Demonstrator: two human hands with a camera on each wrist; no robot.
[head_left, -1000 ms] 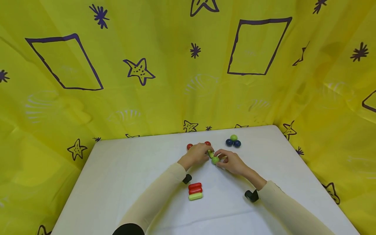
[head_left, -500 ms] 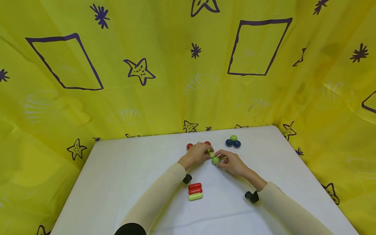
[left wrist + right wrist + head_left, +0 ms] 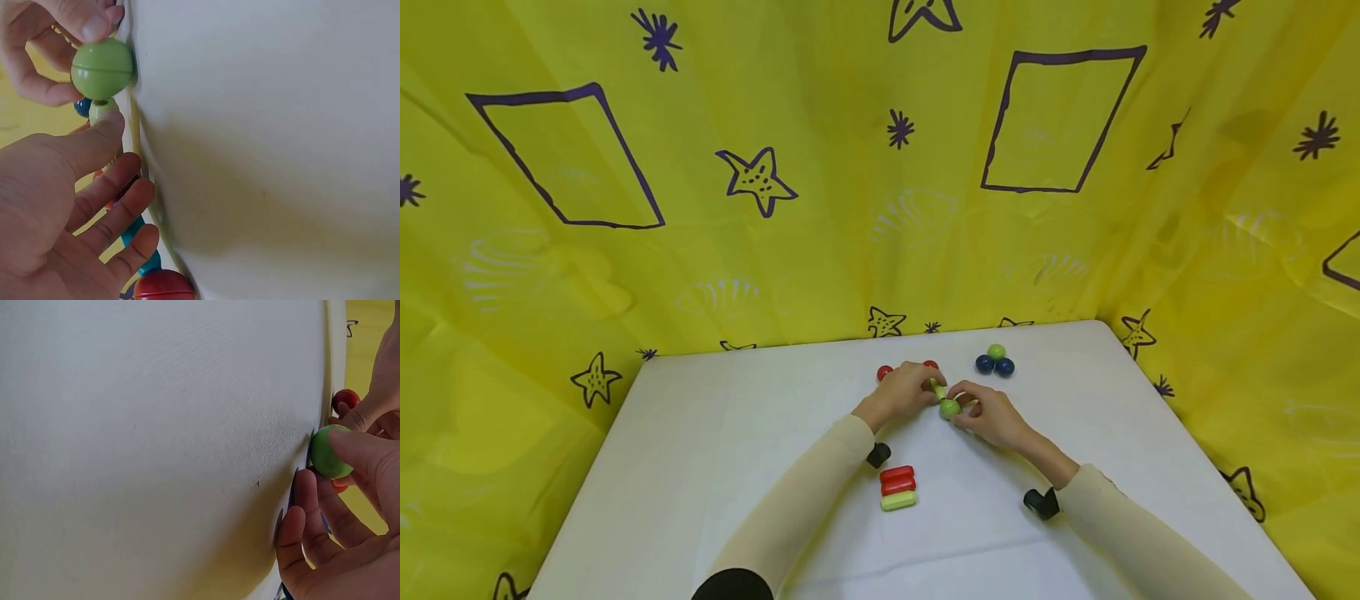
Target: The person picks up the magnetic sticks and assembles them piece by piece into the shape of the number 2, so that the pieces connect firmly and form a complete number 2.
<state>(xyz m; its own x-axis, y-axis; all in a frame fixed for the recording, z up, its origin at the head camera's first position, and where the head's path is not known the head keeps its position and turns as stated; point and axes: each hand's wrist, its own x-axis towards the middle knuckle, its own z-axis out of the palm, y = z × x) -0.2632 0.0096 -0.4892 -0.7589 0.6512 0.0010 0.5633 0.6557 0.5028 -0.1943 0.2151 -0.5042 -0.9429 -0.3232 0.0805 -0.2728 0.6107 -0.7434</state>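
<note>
Right hand [image 3: 992, 413] still pinches green ball [image 3: 102, 70] (barely moved), left hand [image 3: 905, 392] green rod [image 3: 938, 390].

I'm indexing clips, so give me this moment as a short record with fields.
Left hand: pinches pale green rod
Right hand: holds green ball beside the rod's end
Nearer row: two red rods, one yellow-green rod
Far cluster: lime ball, two dark blue balls
Partly hidden by left hand: two red balls
Surface: white table
</note>
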